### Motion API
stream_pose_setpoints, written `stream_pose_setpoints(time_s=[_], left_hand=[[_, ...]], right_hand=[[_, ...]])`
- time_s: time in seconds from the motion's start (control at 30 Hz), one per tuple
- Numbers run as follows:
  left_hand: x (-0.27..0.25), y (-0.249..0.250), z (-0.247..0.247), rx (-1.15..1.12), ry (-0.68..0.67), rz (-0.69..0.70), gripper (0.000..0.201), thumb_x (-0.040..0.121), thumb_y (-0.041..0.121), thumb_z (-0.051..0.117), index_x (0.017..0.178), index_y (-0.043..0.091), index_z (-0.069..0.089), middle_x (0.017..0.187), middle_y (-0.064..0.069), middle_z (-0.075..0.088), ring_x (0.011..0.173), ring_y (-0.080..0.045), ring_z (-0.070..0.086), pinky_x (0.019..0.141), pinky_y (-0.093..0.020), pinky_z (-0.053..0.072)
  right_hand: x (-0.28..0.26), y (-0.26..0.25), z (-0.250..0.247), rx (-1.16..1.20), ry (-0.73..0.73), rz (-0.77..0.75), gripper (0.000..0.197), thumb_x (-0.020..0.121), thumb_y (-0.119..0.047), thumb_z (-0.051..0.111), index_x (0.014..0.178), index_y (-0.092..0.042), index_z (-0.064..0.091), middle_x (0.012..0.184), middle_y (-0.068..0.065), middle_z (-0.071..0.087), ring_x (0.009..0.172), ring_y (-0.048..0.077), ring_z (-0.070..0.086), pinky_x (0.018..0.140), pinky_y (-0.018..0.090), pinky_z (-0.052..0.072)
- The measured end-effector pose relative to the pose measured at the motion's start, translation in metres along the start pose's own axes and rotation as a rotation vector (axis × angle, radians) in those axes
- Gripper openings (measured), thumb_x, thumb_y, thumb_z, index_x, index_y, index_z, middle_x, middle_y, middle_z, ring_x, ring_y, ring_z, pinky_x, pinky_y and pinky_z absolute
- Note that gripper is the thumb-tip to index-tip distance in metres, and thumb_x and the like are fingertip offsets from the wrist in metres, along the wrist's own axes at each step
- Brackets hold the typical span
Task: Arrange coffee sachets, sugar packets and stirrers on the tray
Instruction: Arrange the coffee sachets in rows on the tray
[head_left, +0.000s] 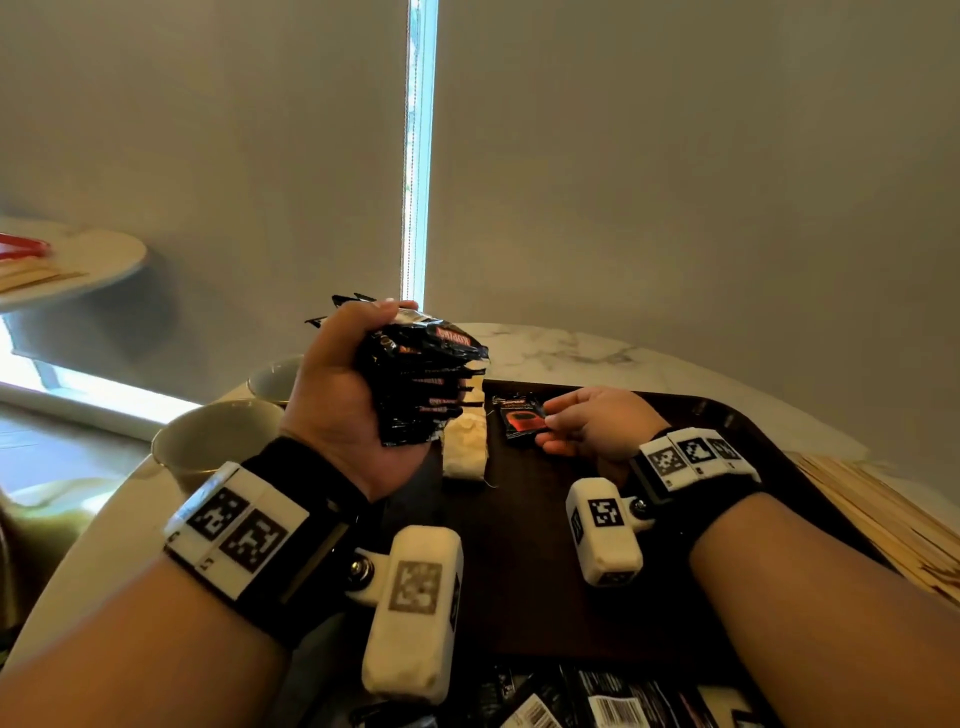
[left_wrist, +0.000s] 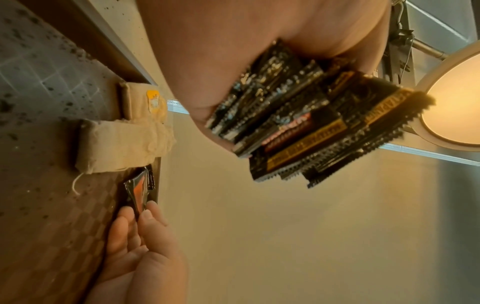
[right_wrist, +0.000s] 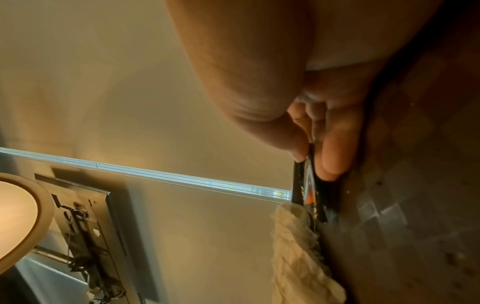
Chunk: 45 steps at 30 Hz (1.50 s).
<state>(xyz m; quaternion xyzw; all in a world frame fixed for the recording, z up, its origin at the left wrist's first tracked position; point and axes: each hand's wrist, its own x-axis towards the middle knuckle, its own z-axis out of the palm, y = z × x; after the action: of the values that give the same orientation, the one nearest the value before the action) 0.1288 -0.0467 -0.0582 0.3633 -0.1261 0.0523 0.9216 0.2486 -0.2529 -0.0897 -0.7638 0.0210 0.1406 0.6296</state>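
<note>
My left hand (head_left: 358, 384) is raised above the tray's left edge and grips a fanned stack of black coffee sachets (head_left: 426, 384), also seen in the left wrist view (left_wrist: 306, 127). My right hand (head_left: 582, 421) pinches one black and red sachet (head_left: 522, 420) by its right edge, low over the far part of the dark brown tray (head_left: 519, 571). The wrist views show that sachet (right_wrist: 309, 191) between thumb and fingers (left_wrist: 149, 214). Two cream cloth packets (head_left: 465, 441) lie on the tray just left of it.
Two white cups (head_left: 218, 441) stand left of the tray on the marble table (head_left: 571, 353). A pile of wooden stirrers (head_left: 883, 519) lies right of the tray. More black sachets (head_left: 597, 701) lie at the near edge. A second small table (head_left: 72, 260) stands far left.
</note>
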Motion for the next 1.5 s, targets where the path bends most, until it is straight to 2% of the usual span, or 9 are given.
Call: stream_pose_setpoints(time_s=[0.17, 0.3, 0.4, 0.6, 0.97, 1.13, 1.3, 1.43, 1.5], left_hand=[[0.0, 0.0, 0.002, -0.007, -0.007, 0.011, 0.025, 0.078, 0.034, 0.054, 0.095, 0.018, 0.06, 0.082, -0.003, 0.064, 0.071, -0.021, 0.065, 0.063, -0.027, 0.055], [0.001, 0.0, 0.002, 0.0, -0.001, 0.007, 0.024, 0.079, 0.034, 0.054, 0.096, 0.017, 0.06, 0.08, -0.002, 0.066, 0.072, -0.02, 0.065, 0.062, -0.028, 0.056], [0.001, -0.001, 0.001, 0.011, 0.012, 0.009, 0.027, 0.08, 0.035, 0.054, 0.099, 0.017, 0.061, 0.08, -0.002, 0.067, 0.072, -0.02, 0.067, 0.062, -0.029, 0.056], [0.0, -0.002, 0.003, 0.021, 0.018, 0.008, 0.025, 0.079, 0.034, 0.052, 0.095, 0.017, 0.061, 0.077, -0.001, 0.066, 0.069, -0.019, 0.065, 0.061, -0.027, 0.053], [-0.002, -0.003, 0.004, 0.02, -0.003, -0.037, 0.027, 0.081, 0.034, 0.053, 0.098, 0.015, 0.061, 0.08, -0.004, 0.067, 0.069, -0.02, 0.067, 0.062, -0.029, 0.055], [0.0, -0.006, 0.003, 0.063, -0.046, -0.179, 0.022, 0.089, 0.029, 0.048, 0.099, 0.012, 0.057, 0.081, -0.006, 0.066, 0.068, -0.02, 0.067, 0.06, -0.03, 0.055], [0.0, -0.013, 0.006, 0.095, 0.03, -0.252, 0.033, 0.093, 0.023, 0.05, 0.122, 0.007, 0.053, 0.085, -0.015, 0.068, 0.064, -0.025, 0.07, 0.053, -0.031, 0.056], [-0.001, -0.016, 0.007, 0.147, 0.049, -0.339, 0.041, 0.094, 0.026, 0.05, 0.122, -0.003, 0.059, 0.086, -0.018, 0.071, 0.066, -0.027, 0.071, 0.054, -0.032, 0.058], [-0.001, -0.017, 0.007, 0.166, 0.056, -0.374, 0.04, 0.096, 0.027, 0.05, 0.123, -0.001, 0.06, 0.092, -0.019, 0.071, 0.071, -0.028, 0.072, 0.059, -0.034, 0.06]], right_hand=[[-0.005, -0.002, 0.005, 0.087, -0.009, -0.014, 0.023, 0.092, 0.007, 0.061, 0.113, -0.001, 0.062, 0.106, 0.021, 0.068, 0.087, 0.03, 0.074, 0.071, 0.033, 0.063], [-0.01, -0.005, 0.005, -0.192, -0.024, -0.108, 0.022, 0.093, -0.007, 0.066, 0.114, -0.011, 0.066, 0.105, 0.011, 0.071, 0.084, 0.02, 0.075, 0.058, 0.028, 0.058], [-0.01, -0.006, 0.006, -0.342, -0.048, -0.147, 0.019, 0.092, -0.016, 0.068, 0.111, -0.02, 0.068, 0.103, 0.005, 0.072, 0.084, 0.016, 0.072, 0.062, 0.028, 0.055], [-0.008, -0.001, 0.01, -0.081, -0.049, -0.117, 0.018, 0.093, -0.001, 0.059, 0.107, -0.009, 0.065, 0.099, 0.014, 0.07, 0.077, 0.022, 0.069, 0.065, 0.033, 0.058], [-0.005, -0.001, 0.011, -0.036, -0.068, -0.097, 0.022, 0.096, 0.0, 0.05, 0.107, -0.009, 0.066, 0.106, 0.016, 0.069, 0.075, 0.021, 0.068, 0.063, 0.03, 0.055], [-0.007, -0.003, 0.009, 0.024, -0.061, -0.291, 0.026, 0.096, -0.001, 0.054, 0.114, -0.014, 0.066, 0.106, 0.01, 0.074, 0.071, 0.014, 0.065, 0.051, 0.025, 0.046], [-0.023, -0.007, 0.014, 0.02, -0.241, -0.584, 0.048, 0.086, -0.002, 0.064, 0.111, -0.041, 0.073, 0.116, 0.007, 0.064, 0.089, 0.015, 0.062, 0.066, 0.022, 0.051], [-0.03, -0.009, 0.018, -0.053, -0.356, -0.622, 0.062, 0.094, 0.008, 0.053, 0.119, -0.047, 0.069, 0.129, 0.008, 0.061, 0.112, 0.031, 0.064, 0.087, 0.036, 0.057], [-0.033, -0.011, 0.02, -0.002, -0.408, -0.607, 0.062, 0.093, 0.013, 0.053, 0.121, -0.04, 0.069, 0.129, 0.007, 0.065, 0.115, 0.032, 0.065, 0.095, 0.041, 0.056]])
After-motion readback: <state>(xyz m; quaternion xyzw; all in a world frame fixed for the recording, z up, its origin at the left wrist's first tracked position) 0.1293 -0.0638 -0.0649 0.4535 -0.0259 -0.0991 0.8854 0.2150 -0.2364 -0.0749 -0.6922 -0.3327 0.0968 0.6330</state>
